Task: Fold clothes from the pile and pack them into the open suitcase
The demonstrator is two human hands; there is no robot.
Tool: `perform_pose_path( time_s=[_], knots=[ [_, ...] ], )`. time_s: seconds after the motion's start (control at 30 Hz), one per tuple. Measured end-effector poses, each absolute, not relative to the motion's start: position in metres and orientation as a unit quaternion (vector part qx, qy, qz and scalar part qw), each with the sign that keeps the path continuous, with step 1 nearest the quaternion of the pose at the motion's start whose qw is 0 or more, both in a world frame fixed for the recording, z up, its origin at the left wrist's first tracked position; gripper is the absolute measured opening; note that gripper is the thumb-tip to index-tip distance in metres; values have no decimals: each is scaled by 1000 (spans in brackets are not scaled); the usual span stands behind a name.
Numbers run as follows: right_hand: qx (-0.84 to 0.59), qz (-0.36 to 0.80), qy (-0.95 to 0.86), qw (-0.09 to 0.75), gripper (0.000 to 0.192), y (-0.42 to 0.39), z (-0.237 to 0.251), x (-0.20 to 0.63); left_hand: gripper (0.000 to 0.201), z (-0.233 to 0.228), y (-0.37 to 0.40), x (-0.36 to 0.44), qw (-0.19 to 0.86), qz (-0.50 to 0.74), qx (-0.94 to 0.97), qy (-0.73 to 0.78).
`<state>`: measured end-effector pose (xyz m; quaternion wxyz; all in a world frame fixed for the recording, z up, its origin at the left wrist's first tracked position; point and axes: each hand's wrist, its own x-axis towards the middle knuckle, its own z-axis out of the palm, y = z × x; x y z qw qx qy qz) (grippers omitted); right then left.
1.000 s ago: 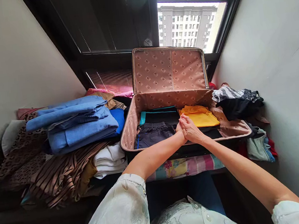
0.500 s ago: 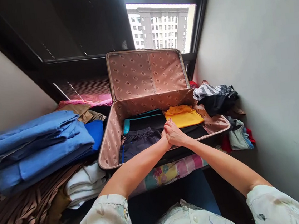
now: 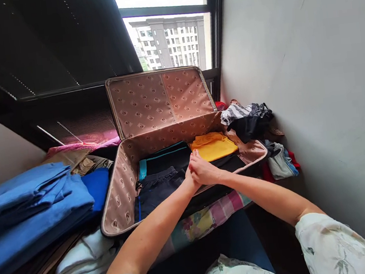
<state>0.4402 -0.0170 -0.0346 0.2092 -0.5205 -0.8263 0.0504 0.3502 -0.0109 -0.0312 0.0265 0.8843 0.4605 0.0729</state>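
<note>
My right hand (image 3: 205, 170) is clasped over my left hand (image 3: 190, 181), above the front part of an open suitcase (image 3: 115, 201) with a brown patterned lining. Both hands are closed on each other, and no other object shows in them. The left fingers are mostly hidden. In the suitcase, a folded yellow garment (image 3: 216, 146) lies just beyond my hands. To its left is folded black clothing with teal trim (image 3: 168, 157). Dark shorts (image 3: 156, 192) with an elastic waist and a blue side stripe lie at the front left.
Folded blue clothes (image 3: 36, 211) and white clothes (image 3: 84, 262) are piled left of the suitcase. Black-and-white clothing (image 3: 248, 118) overhangs its right back corner. Light garments (image 3: 281, 163) lie lower right, beside the wall (image 3: 322, 94). Behind the raised lid (image 3: 145, 101) is a window.
The view has turned and shifted, so the suitcase sits further left and slightly lower. My hands stay clasped above it, and the clothes inside lie as before.
</note>
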Motion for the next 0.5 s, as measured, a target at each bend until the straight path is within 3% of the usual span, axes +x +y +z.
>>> perform_pose_path(
  time_s=[0.13, 0.23, 0.37, 0.43, 0.5],
  knots=[
    [-633, -13, -709, 311, 35, 19, 22, 541, 44, -29, -1, 335, -26, -47, 922, 383],
    [-803, -76, -486, 338, 45, 44, 61, 650, 30, -32, 0, 333, -12, -139, 933, 332],
    [-931, 14, -231, 284, 76, 64, 74, 759, 26, -35, 0, 335, -3, -155, 940, 304],
    [-940, 45, -232, 245, 77, 74, 69, 787, 27, -35, 0, 335, 8, -160, 942, 294],
    [-937, 46, -285, 197, 67, 88, 63, 803, 27, -34, -1, 335, 18, -170, 942, 290]
  ],
)
